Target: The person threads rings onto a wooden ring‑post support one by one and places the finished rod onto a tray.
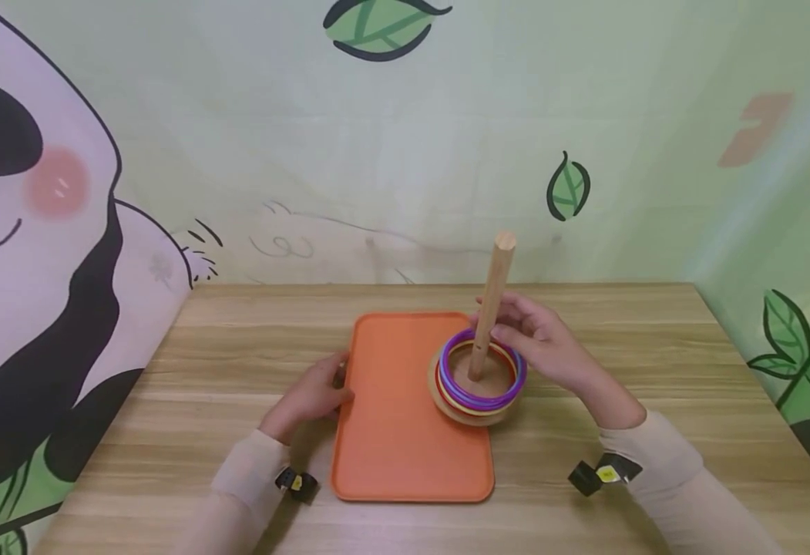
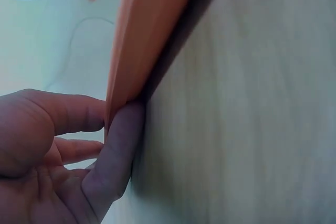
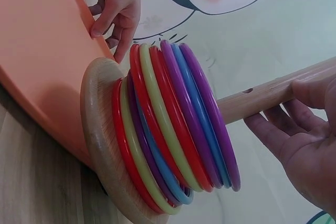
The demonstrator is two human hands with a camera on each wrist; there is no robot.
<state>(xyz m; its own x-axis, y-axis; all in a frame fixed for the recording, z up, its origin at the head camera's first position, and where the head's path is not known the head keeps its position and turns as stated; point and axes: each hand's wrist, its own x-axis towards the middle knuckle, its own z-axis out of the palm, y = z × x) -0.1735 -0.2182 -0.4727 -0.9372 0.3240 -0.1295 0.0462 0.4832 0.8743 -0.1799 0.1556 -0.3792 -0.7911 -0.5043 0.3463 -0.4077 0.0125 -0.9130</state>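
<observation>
A wooden ring stand has a tall round pole (image 1: 493, 289) on a round wooden base (image 3: 96, 114). Several plastic rings (image 3: 181, 121) in red, yellow, blue and purple are stacked around the pole, just above the base. My right hand (image 1: 532, 335) holds the pole between thumb and fingers above the rings. The stand leans slightly, and its base appears raised over the right part of an orange tray (image 1: 405, 439). At the tray's left edge, my left hand (image 1: 313, 393) pinches the rim with its thumb and fingers.
The wood-grain table (image 1: 238, 339) extends on both sides of the tray. Behind it hangs a pale green backdrop (image 1: 418, 169) with a panda (image 1: 92, 270) and leaves. Each wrist carries a small black device (image 1: 297, 484).
</observation>
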